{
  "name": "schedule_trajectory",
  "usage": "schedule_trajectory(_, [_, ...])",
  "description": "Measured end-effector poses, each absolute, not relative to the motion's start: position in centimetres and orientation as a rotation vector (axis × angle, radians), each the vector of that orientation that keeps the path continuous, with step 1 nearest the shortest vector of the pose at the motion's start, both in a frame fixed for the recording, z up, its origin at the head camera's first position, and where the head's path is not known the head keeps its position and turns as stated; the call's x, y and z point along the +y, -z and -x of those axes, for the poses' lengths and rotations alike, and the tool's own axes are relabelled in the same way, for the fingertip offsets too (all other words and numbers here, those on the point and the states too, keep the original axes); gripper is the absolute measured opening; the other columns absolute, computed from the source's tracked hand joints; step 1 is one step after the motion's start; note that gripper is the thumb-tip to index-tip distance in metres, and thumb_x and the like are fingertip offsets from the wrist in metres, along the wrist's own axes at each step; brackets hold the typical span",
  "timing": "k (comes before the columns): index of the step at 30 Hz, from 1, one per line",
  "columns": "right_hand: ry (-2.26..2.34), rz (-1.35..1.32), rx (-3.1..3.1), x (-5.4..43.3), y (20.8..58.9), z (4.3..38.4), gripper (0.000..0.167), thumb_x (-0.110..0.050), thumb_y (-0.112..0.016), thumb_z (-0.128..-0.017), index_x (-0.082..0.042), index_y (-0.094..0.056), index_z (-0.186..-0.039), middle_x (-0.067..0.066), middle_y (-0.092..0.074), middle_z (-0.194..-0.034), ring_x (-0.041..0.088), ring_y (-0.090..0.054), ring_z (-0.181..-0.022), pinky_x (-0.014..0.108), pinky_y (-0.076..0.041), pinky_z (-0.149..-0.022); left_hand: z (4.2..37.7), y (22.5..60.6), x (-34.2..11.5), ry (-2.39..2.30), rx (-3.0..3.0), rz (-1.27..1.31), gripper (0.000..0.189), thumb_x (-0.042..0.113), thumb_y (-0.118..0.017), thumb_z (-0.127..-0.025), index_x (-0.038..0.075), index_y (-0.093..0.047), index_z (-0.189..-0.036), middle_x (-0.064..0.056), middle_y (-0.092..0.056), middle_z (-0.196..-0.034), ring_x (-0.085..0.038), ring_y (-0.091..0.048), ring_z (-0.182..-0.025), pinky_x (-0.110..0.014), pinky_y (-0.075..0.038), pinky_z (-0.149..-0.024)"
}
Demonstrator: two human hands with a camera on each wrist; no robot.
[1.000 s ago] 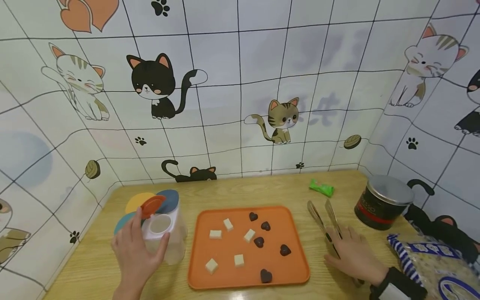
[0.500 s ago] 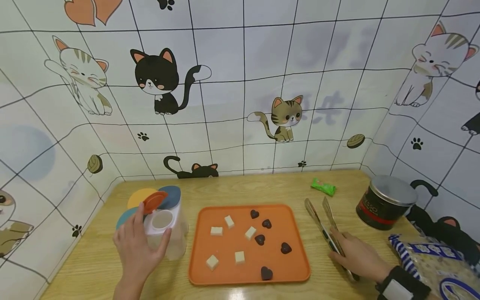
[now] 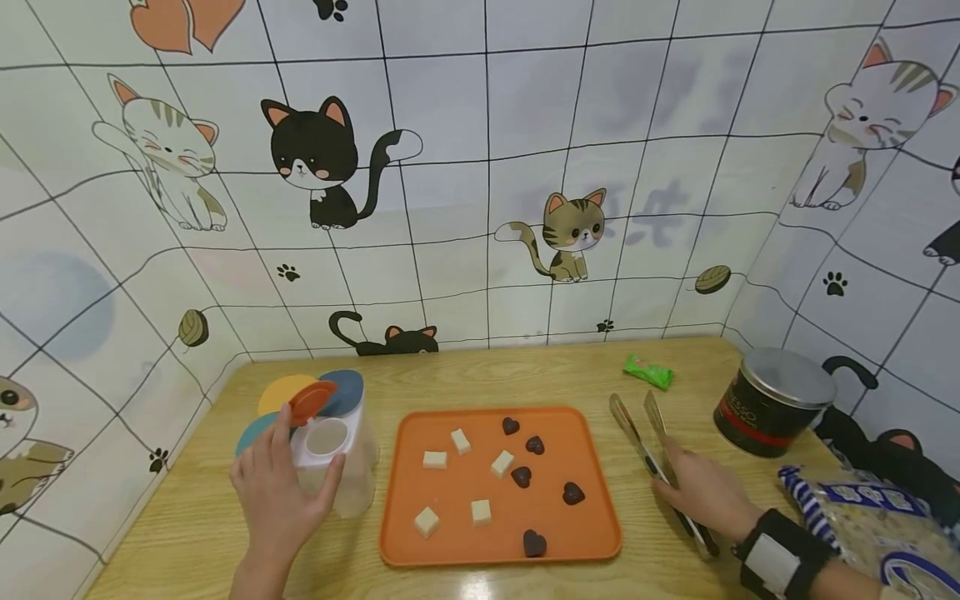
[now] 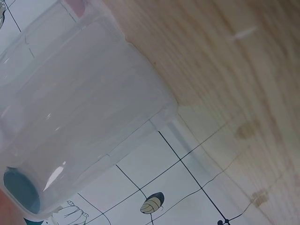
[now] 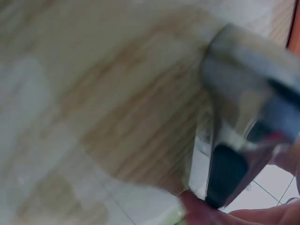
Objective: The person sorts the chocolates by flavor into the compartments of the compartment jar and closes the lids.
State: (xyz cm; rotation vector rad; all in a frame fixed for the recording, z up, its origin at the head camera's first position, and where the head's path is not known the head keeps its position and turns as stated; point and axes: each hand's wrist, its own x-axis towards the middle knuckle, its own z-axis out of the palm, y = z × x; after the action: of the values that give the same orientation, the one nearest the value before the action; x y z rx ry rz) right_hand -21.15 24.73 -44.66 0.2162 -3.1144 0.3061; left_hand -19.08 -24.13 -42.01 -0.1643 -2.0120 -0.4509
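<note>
At the left of the head view stands a clear plastic container (image 3: 352, 492) with round lids in several colours. Its orange lid (image 3: 311, 402) is flipped up, baring a round opening. My left hand (image 3: 281, 500) holds the container's near side, thumb at the right and fingers by the orange lid. The container's see-through wall (image 4: 93, 93) fills much of the left wrist view. On the right, my right hand (image 3: 708, 487) grips metal tongs (image 3: 628, 423) around their middle, tips spread and pointing away. Their shiny rear end (image 5: 253, 61) appears in the right wrist view.
Between the hands lies an orange tray (image 3: 450, 546) bearing several white cubes and dark heart-shaped pieces. Behind the tongs is a green wrapper (image 3: 648, 372). A black tin (image 3: 772, 404) and a blue-and-white bag (image 3: 870, 525) stand at the right. Cat-patterned wall covering (image 3: 450, 208) bounds the table.
My right hand has gone from lying over the tongs with spread fingers to gripping them. The tongs have shifted slightly. The left hand stays on the container; the head view moved slightly.
</note>
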Motion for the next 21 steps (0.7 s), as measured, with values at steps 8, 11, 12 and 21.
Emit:
schedule_trajectory(8, [-0.478,-0.221,-3.042,25.1,44.4,20.9,0.06,-0.021,-0.066,-0.075,0.006,-0.043,-0.124,-0.003,-0.05,-0.058,0.006,-0.034,-0.039,0.021,-0.026,-0.038,19.0,41.9,-23.9,0.452,-2.021,0.162,0.08,0.063,-0.04,-0.078,0.004,-0.039,-0.132,-0.021,-0.051,-0.102,-0.038,-0.041,-0.086,-0.048,-0.022,-0.071])
schedule_trajectory(11, [-0.498,-0.224,-3.006,25.2,44.3,20.7,0.058,-0.02,-0.064,-0.076,0.006,-0.044,-0.124,0.007,-0.062,-0.076,0.006,-0.038,-0.044,0.021,-0.028,-0.039,19.0,41.9,-24.0,0.447,-2.024,0.158,0.08,0.063,-0.039,-0.078,0.004,-0.038,-0.132,-0.021,-0.051,-0.102,-0.038,-0.041,-0.087,-0.048,-0.022,-0.071])
schedule_trajectory(12, [-0.503,-0.224,-3.0,25.2,44.3,20.7,0.058,-0.02,-0.064,-0.076,0.005,-0.044,-0.124,0.009,-0.063,-0.08,0.006,-0.039,-0.045,0.021,-0.028,-0.04,19.0,41.9,-24.0,0.446,-2.021,0.157,0.08,0.063,-0.039,-0.078,0.004,-0.038,-0.132,-0.021,-0.051,-0.102,-0.038,-0.041,-0.086,-0.048,-0.022,-0.071])
schedule_trajectory(21, [-0.567,-0.24,-2.989,24.7,43.5,20.0,0.055,-0.017,-0.06,-0.078,0.004,-0.043,-0.126,0.009,-0.06,-0.091,0.003,-0.039,-0.048,0.02,-0.03,-0.041,19.0,42.0,-24.1,0.432,-2.02,0.153,0.081,0.063,-0.039,-0.078,0.004,-0.038,-0.133,-0.022,-0.05,-0.103,-0.038,-0.04,-0.084,-0.048,-0.022,-0.07])
